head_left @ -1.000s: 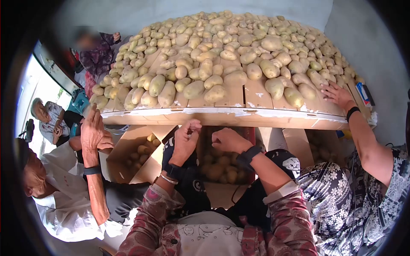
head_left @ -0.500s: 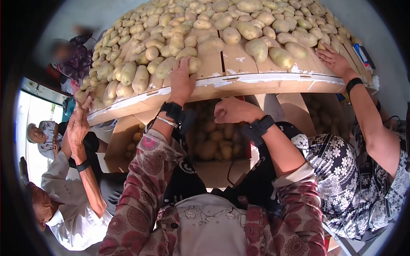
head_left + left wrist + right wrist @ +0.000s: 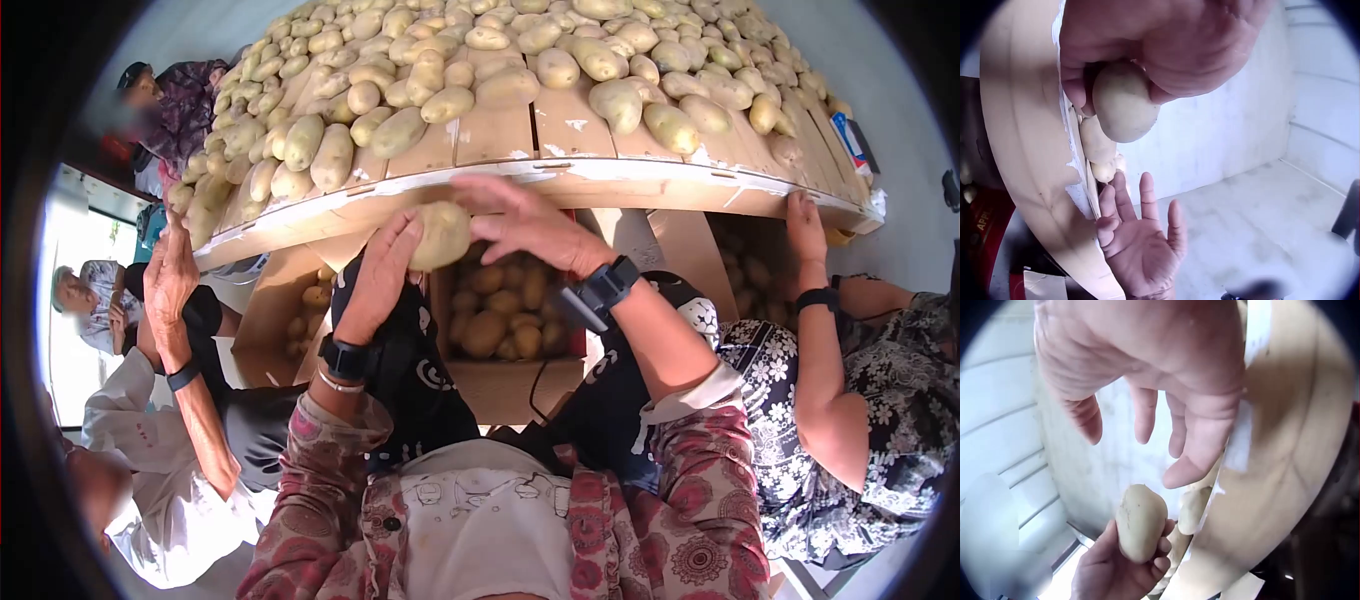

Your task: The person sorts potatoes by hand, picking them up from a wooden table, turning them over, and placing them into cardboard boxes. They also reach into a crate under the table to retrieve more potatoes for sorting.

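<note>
a: low in the middle of the frame, what sits nearest?

b: patterned sleeves and a black wrist strap on each arm. just above them the left hand (image 3: 378, 272) grips a potato (image 3: 440, 235), fingers curled round its lower side; the left wrist view shows the same potato (image 3: 1124, 103) pinched under the fingers.

a: and the other hand?

b: the right hand (image 3: 520, 222) hovers just right of the potato, fingers spread wide and holding nothing. in the right wrist view its fingers (image 3: 1175, 428) hang straight above the potato (image 3: 1140, 521), apart from it.

a: what lies behind them?

b: a box of potatoes (image 3: 505, 315) in the centre, partly hidden by both hands. above it the pale edge of a wooden table (image 3: 640, 178) crosses the frame.

a: further up?

b: a heap of potatoes (image 3: 480, 60) covers the tabletop to the upper edge. at the right, another person's hand (image 3: 803, 225) touches the table edge; at the left, a raised hand (image 3: 168, 280) stands beside the table's corner.
</note>
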`<state>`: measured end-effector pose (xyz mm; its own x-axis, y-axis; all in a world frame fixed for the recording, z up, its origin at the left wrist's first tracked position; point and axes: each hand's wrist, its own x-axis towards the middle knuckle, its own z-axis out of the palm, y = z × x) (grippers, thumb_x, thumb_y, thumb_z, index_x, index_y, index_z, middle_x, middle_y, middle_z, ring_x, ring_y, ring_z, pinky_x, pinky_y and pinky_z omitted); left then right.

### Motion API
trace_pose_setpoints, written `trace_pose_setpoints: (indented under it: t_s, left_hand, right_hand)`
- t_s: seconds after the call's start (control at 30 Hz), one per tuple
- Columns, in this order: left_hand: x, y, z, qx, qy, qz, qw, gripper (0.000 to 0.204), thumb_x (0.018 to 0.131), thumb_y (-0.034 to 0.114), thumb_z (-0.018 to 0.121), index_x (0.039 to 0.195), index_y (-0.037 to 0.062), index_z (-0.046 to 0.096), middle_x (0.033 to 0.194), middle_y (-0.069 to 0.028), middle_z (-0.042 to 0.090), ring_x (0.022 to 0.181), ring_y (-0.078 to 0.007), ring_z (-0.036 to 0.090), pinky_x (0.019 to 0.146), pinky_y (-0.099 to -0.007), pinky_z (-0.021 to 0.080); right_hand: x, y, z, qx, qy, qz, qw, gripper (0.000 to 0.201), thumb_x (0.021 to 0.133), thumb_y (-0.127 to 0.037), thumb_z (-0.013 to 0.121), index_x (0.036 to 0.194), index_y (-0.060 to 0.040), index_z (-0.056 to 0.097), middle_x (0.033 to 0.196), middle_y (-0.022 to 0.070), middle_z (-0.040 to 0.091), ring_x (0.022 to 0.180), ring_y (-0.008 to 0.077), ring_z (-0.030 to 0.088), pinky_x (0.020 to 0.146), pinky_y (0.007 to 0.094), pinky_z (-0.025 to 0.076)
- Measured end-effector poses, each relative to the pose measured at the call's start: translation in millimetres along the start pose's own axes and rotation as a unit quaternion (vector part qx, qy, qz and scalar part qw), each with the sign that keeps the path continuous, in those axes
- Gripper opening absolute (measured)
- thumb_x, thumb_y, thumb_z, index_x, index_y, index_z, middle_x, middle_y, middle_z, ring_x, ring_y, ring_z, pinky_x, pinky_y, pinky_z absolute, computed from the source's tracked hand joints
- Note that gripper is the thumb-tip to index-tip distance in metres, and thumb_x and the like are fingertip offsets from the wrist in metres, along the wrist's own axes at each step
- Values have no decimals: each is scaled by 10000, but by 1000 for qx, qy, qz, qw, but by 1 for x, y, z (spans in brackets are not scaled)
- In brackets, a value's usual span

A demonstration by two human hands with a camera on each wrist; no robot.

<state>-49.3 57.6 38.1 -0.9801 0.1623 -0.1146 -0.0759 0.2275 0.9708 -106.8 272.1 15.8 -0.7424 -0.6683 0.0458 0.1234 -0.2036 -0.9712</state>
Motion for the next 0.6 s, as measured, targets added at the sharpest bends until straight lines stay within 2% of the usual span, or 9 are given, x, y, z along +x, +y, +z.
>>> trace_pose_setpoints:
  t_s: [0.1,0.17,0.27,0.3,0.33,0.4,0.43,0.53,0.6]
  left_hand:
    - [-24,-18,10,6,22,-24,999,338,962,302,385,1082,32,550,833,-27,595,661,-134,532,565,-268,409]
    - [-21,-45,5,172,10,187,967,346,961,276,356,911,-7,549,743,-138,557,630,-276,510,571,-324,406]
    - [-18,-42,4,99,8,127,987,361,959,235,327,805,-40,504,736,-224,487,654,-396,459,598,-375,401]
    - [-11,-50,4,106,45,203,972,317,968,222,354,808,2,519,644,-129,509,545,-254,480,523,-305,379]
    - [-9,-50,-2,108,49,202,972,317,968,222,354,808,2,519,644,-129,509,545,-254,480,523,-305,379]
    - [-8,-52,-10,-98,111,7,989,245,972,205,391,845,61,543,550,21,446,462,-64,388,441,-210,287]
    - [-8,-47,-10,-160,117,7,980,149,961,182,447,888,106,551,539,124,339,479,42,275,422,-151,186]
    - [-6,-56,-16,-155,94,33,983,89,937,125,487,932,84,566,602,118,358,515,28,291,444,-155,213]
    - [-5,-64,-24,-131,104,42,985,92,933,114,488,926,78,572,623,116,376,540,25,303,465,-157,232]
  right_hand:
    - [-5,32,50,7,-53,69,996,544,835,-323,638,1278,-80,435,1113,73,543,949,164,562,734,292,520]
    - [2,88,65,-87,30,-48,995,476,831,-333,637,1186,-41,514,1030,76,575,869,124,568,570,238,512]
    - [-7,69,72,-15,68,-21,997,412,845,-336,617,1109,-26,556,997,79,592,782,132,597,563,238,510]
    - [-6,58,71,-18,65,-18,998,412,845,-336,617,1109,-26,556,997,79,592,782,132,597,563,238,510]
    - [-6,45,68,-2,52,67,996,433,851,-353,603,1128,-25,546,962,73,600,737,141,610,551,245,509]
    - [-4,36,56,9,33,157,987,455,856,-371,588,1146,-24,536,927,67,608,691,150,623,538,253,509]
    - [-4,34,49,-23,31,206,978,454,859,-377,573,1119,-6,552,889,89,620,657,176,631,528,264,512]
    - [-18,64,20,-206,-24,267,941,443,860,-372,548,1038,31,588,835,145,633,622,221,640,507,290,518]
    - [-12,98,13,-418,-76,366,828,416,848,-331,533,886,72,624,815,227,626,623,281,640,495,335,527]
